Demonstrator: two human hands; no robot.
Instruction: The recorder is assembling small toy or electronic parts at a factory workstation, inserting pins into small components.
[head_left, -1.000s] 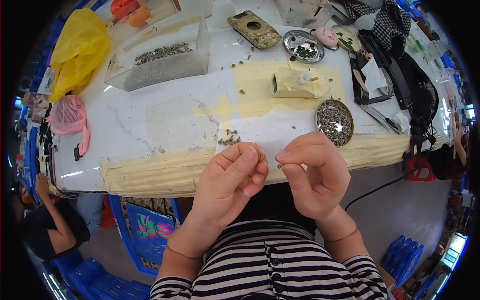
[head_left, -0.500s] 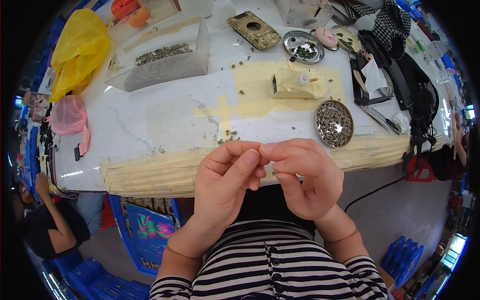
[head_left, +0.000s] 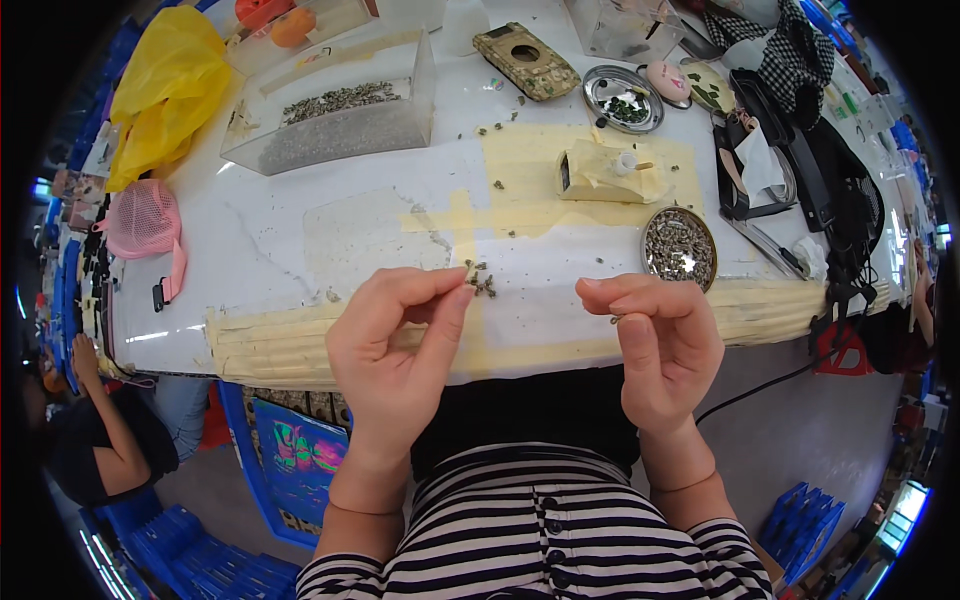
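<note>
My left hand [head_left: 395, 355] is over the table's near edge, thumb and index finger drawn into a pinch beside a small cluster of tiny metal parts [head_left: 484, 284]. Whatever its fingertips hold, if anything, is too small to make out. Apart from it, to the right, my right hand [head_left: 670, 355] has its fingers curled, with a tiny brassy metal part [head_left: 617, 319] at the thumb tip. Just beyond that hand sits a round tin [head_left: 713, 248] full of similar small parts.
A tape-wrapped block [head_left: 605, 175] with a small white nozzle stands past the tin. Farther back are a clear bin [head_left: 330, 155] of small parts, a camouflage case [head_left: 540, 80] and a round metal dish [head_left: 650, 118]. Yellow plastic [head_left: 170, 90] and a pink mesh pouch [head_left: 142, 222] lie left.
My hands were together at the fingertips and are now apart. The left moved left to the small cluster; the right shifted right with a tiny metal part.
</note>
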